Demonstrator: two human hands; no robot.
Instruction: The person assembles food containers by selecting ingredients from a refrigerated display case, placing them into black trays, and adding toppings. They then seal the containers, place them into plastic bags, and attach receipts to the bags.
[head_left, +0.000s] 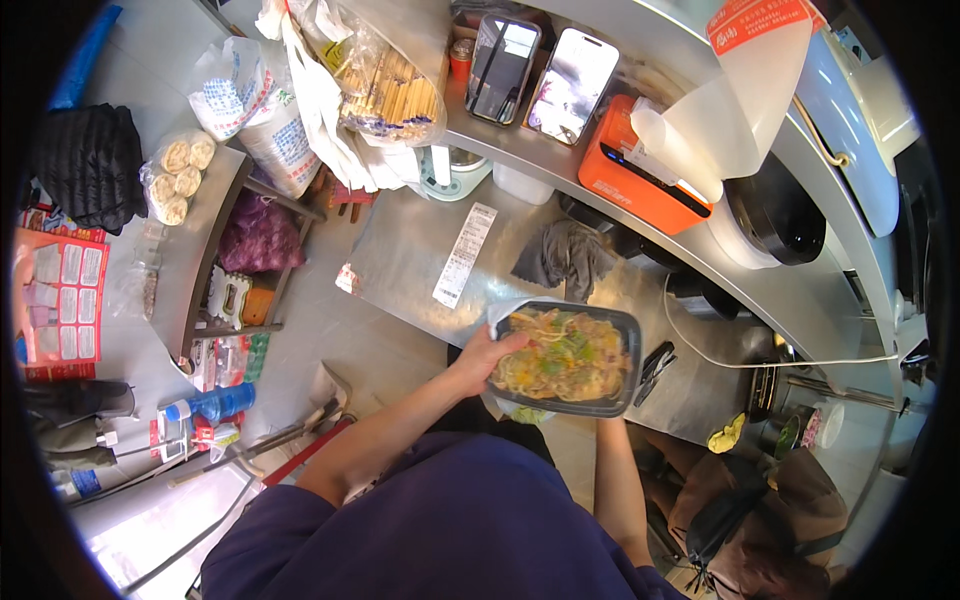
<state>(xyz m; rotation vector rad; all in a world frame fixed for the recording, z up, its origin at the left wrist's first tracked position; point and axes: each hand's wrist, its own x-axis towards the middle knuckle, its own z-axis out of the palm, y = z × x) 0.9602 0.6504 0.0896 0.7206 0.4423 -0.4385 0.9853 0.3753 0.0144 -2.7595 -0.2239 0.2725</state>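
Observation:
A black plastic takeaway container (636, 352) full of noodles with chopped greens (566, 352) is held over the front edge of a steel counter (405, 255). My left hand (491, 358) grips its left side, thumb over the rim, with a pale cloth or paper between hand and container at the upper left corner. My right forearm reaches up to the container's lower right, and the right hand is hidden beneath it. A printed receipt (465, 255) lies flat on the counter. Behind the container is a crumpled grey cloth (566, 255). Black-handled tongs or scissors (655, 373) lie just right of the container.
On the shelf above stand two phones (502, 67) (574, 86), an orange label printer (645, 165) and a bag of wooden chopsticks (390, 94). A white cable (697, 341) crosses the counter's right side. Flatbreads in a bag (176, 176) lie on a side table at left.

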